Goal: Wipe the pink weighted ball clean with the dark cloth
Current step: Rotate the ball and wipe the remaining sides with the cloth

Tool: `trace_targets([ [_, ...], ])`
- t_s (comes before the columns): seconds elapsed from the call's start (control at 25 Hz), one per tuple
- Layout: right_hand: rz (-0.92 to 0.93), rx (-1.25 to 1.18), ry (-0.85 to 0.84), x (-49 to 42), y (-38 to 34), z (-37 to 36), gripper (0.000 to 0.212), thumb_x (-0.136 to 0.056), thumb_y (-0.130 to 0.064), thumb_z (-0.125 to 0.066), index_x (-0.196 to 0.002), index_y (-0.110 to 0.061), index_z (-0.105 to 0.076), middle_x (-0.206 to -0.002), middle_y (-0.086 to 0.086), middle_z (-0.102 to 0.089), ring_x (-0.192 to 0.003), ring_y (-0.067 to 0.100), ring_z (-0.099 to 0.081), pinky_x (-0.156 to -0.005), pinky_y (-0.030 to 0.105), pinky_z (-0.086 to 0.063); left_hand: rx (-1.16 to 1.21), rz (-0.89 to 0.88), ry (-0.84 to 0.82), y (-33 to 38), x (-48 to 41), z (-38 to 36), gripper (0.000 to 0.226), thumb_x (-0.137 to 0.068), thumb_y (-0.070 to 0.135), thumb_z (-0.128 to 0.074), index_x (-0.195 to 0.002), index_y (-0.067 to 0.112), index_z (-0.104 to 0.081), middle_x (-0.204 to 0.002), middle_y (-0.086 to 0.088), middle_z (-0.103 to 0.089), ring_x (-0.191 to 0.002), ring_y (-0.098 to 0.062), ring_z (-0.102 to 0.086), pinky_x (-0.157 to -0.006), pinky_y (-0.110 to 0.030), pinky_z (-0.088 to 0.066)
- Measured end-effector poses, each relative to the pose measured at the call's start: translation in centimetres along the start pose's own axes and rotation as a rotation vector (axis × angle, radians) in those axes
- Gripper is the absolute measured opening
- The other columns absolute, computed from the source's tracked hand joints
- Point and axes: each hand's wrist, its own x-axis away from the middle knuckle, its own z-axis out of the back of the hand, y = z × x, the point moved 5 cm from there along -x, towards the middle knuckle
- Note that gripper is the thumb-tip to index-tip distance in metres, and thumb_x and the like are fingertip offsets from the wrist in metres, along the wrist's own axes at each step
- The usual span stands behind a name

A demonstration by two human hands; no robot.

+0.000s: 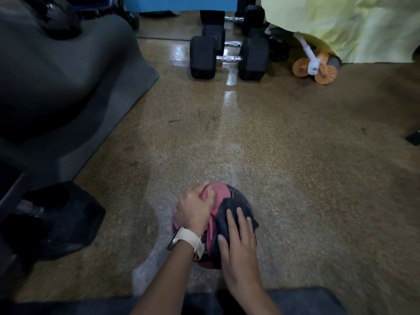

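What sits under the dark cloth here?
The pink weighted ball, on the floor; its pink top shows beyond the dark cloth. The right hand presses flat on the cloth, the left hand grips the ball. The ball's surface beneath cloth and hands is hidden.

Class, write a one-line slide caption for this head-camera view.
Left hand holds the pink weighted ball on the floor while the right hand presses the dark cloth against it.

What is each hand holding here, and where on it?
The left hand grips the pink ball on its upper left side. The right hand holds nothing: its straight fingers press the dark cloth flat on the ball.
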Motion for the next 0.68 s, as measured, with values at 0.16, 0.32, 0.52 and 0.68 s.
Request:
trace_targets([
  [0.16,-0.117,-0.074,-0.091,-8.5,1.2,0.5,0.048,-0.098,-0.039,-0.028,-0.135,-0.016,-0.049,-0.136,0.005,-0.051,-0.128,0.025,-0.045,-0.102,0.034,-0.035,0.037,-0.001,0.037,-1.0,0.1,0.0,0.047,-0.085,0.054,-0.049,-0.119,0.034,-0.075,-0.129,0.008,-0.071,-0.121,-0.022,-0.065,-0.103,-0.045,-0.052],
  [0.32,-0.135,-0.034,0.011,-7.6,0.2,0.3,0.053,-0.096,-0.042,-0.024,-0.134,-0.015,-0.049,-0.139,0.007,-0.051,-0.131,0.027,-0.044,-0.107,0.039,-0.032,0.017,0.041,0.057,-0.9,-0.1,0.0,0.059,-0.078,0.061,-0.04,-0.12,0.036,-0.073,-0.13,0.008,-0.07,-0.123,-0.023,-0.063,-0.105,-0.048,-0.05],
  [0.52,0.004,0.001,0.006,-2.4,0.9,0.1,0.055,-0.096,-0.048,-0.024,-0.147,-0.029,-0.031,-0.156,-0.003,-0.027,-0.145,0.018,-0.019,-0.118,0.036,-0.017,-0.037,0.022,0.01,-0.4,0.2,0.1,0.065,-0.082,0.065,-0.03,-0.128,0.038,-0.068,-0.142,0.007,-0.063,-0.133,-0.024,-0.055,-0.111,-0.054,-0.043],
  [0.68,-0.311,-0.167,-0.121,-10.8,4.1,0.2,0.043,-0.093,-0.044,-0.032,-0.117,-0.019,-0.057,-0.117,0.009,-0.061,-0.111,0.031,-0.055,-0.081,0.035,-0.038,-0.209,0.019,-0.017,0.2,5.6,0.1,0.079,-0.086,0.068,-0.006,-0.154,0.041,-0.037,-0.167,0.003,-0.028,-0.156,-0.028,-0.019,-0.123,-0.061,-0.02],
])
